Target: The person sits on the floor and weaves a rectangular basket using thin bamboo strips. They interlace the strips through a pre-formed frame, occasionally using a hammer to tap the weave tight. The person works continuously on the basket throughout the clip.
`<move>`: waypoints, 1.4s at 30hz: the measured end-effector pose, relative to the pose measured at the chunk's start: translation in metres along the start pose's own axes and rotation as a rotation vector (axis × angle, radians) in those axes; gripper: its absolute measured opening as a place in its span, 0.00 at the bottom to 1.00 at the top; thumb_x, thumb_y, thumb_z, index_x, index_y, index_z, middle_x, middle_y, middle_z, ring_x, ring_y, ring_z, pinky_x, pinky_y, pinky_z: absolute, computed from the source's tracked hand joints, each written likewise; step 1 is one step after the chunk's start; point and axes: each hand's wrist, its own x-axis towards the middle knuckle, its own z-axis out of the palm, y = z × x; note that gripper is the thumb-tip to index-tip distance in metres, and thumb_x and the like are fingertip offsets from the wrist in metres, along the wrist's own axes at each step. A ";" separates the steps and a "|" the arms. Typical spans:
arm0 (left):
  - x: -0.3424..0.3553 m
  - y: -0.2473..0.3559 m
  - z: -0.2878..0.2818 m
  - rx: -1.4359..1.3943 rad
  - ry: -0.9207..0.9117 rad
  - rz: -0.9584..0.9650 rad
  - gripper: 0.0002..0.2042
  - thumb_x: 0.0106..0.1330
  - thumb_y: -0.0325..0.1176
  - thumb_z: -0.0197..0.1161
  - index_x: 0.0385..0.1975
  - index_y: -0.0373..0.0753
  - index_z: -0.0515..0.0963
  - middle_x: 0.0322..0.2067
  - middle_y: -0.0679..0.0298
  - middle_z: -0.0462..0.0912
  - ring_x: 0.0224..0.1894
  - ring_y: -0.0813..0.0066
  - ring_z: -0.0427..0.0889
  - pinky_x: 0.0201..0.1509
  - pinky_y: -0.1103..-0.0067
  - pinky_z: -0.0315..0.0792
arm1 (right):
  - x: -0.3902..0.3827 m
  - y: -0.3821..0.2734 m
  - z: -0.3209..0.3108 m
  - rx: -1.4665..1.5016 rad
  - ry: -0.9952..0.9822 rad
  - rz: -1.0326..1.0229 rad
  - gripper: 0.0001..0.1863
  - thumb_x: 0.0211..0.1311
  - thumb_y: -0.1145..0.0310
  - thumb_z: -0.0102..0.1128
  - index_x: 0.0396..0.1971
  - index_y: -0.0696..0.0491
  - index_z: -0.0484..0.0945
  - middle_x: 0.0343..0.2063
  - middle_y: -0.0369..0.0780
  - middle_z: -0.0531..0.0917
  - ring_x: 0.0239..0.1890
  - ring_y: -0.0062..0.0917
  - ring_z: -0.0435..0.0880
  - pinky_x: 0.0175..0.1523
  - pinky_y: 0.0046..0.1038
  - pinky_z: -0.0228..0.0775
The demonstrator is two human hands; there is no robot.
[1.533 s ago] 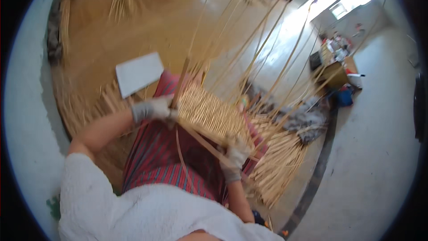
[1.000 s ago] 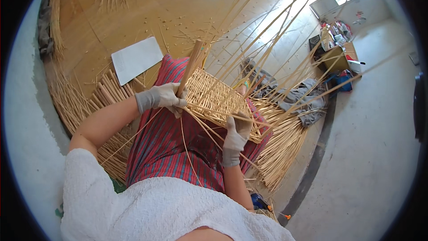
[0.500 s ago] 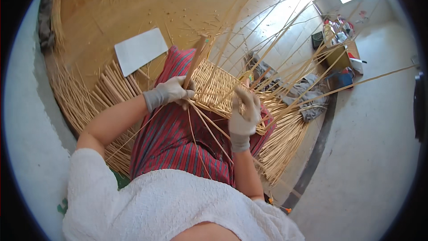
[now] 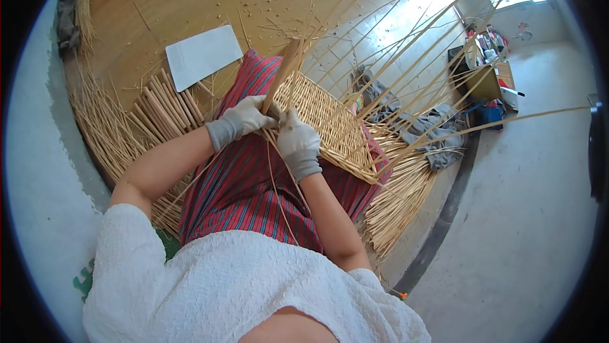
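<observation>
**All the Action at One Corner**

And here you are, bent over the wicker panel (image 4: pixel 336 124), which slants across the striped cloth (image 4: pixel 250 200) on your lap, its near-left corner tucked right up at your gloves! Your left hand (image 4: pixel 244 118) has its fingers wrapped round the foot of the wooden stick (image 4: pixel 282 73), which juts up from that corner, leaning away from you. Just beside it, your right hand (image 4: pixel 299 143) sits on the near edge, fingers bunched and pointing up; a pale cane seems to rise from the tips, but whether they pinch it, I cannot tell.

The weave is packed tight across the panel, so this looks like edge work: turning or tucking a strand round that corner stick. Long canes (image 4: pixel 530 117) fan out beyond, and a loose strand (image 4: pixel 274 184) trails down the cloth towards you.

What does the next move call for? A steady left hand, I'd say, so the stick doesn't twist, while the right draws its strand snug and presses it down against the rows. Watch those long canes; they could easily snag as you turn the panel. Spares abound: cut sticks (image 4: pixel 165 108) to your left, a cane bundle (image 4: pixel 399 206) to your right.
</observation>
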 end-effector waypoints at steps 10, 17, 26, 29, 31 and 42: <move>-0.007 -0.017 0.003 0.054 0.049 0.055 0.07 0.70 0.26 0.70 0.44 0.38 0.79 0.34 0.64 0.83 0.33 0.75 0.85 0.35 0.75 0.85 | -0.103 0.049 -0.101 0.152 -0.396 -0.217 0.14 0.70 0.55 0.64 0.45 0.47 0.87 0.32 0.44 0.87 0.40 0.44 0.87 0.49 0.43 0.79; -0.010 -0.011 0.013 0.167 0.151 0.126 0.22 0.64 0.46 0.78 0.46 0.38 0.78 0.34 0.65 0.81 0.33 0.75 0.83 0.37 0.75 0.82 | -0.066 0.076 -0.091 -0.307 0.644 -0.125 0.20 0.60 0.51 0.77 0.27 0.52 0.81 0.23 0.41 0.80 0.27 0.35 0.80 0.36 0.38 0.73; -0.007 -0.033 0.046 0.236 0.483 0.392 0.33 0.49 0.55 0.87 0.39 0.42 0.70 0.27 0.71 0.71 0.30 0.79 0.72 0.38 0.77 0.74 | -0.076 0.104 -0.041 1.432 0.566 0.475 0.10 0.69 0.67 0.74 0.45 0.51 0.84 0.38 0.30 0.86 0.38 0.19 0.87 0.35 0.22 0.77; -0.007 -0.040 0.050 0.198 0.530 0.398 0.29 0.53 0.49 0.86 0.36 0.43 0.69 0.25 0.73 0.69 0.29 0.80 0.69 0.35 0.78 0.72 | -0.059 0.084 -0.044 1.336 0.625 0.278 0.11 0.71 0.74 0.68 0.50 0.52 0.80 0.43 0.36 0.85 0.42 0.23 0.88 0.42 0.24 0.81; -0.002 -0.048 0.047 0.217 0.567 0.421 0.27 0.56 0.49 0.84 0.35 0.43 0.69 0.25 0.73 0.68 0.28 0.80 0.67 0.34 0.78 0.71 | -0.029 0.051 -0.071 1.256 0.574 0.088 0.15 0.70 0.79 0.65 0.54 0.51 0.79 0.44 0.39 0.85 0.48 0.28 0.87 0.49 0.27 0.80; 0.027 -0.077 0.036 0.367 0.740 0.523 0.27 0.59 0.55 0.80 0.38 0.43 0.70 0.24 0.70 0.69 0.26 0.76 0.67 0.33 0.75 0.71 | 0.062 -0.031 -0.106 -0.045 0.509 -0.561 0.50 0.54 0.69 0.75 0.78 0.49 0.62 0.54 0.49 0.84 0.56 0.43 0.81 0.64 0.41 0.69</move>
